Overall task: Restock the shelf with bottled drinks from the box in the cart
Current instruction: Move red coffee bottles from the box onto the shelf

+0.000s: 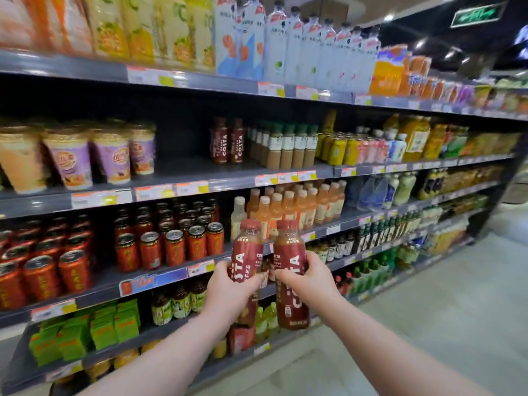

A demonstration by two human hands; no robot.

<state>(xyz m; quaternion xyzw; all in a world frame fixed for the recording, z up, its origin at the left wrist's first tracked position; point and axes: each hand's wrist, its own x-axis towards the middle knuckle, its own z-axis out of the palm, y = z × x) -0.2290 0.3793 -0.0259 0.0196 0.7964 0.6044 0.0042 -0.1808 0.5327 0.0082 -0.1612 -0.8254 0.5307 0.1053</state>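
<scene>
Lower centre: left hand wrapped around a maroon Costa coffee bottle, right hand gripping a second Costa bottle. Both upright, side by side, smooth plastic with brown liquid, and lower parts partly hidden behind the hands. Beyond, mid-frame shelf holds two matching Costa bottles beside a bare gap. Red cans below-left. Far labels blurred.
</scene>
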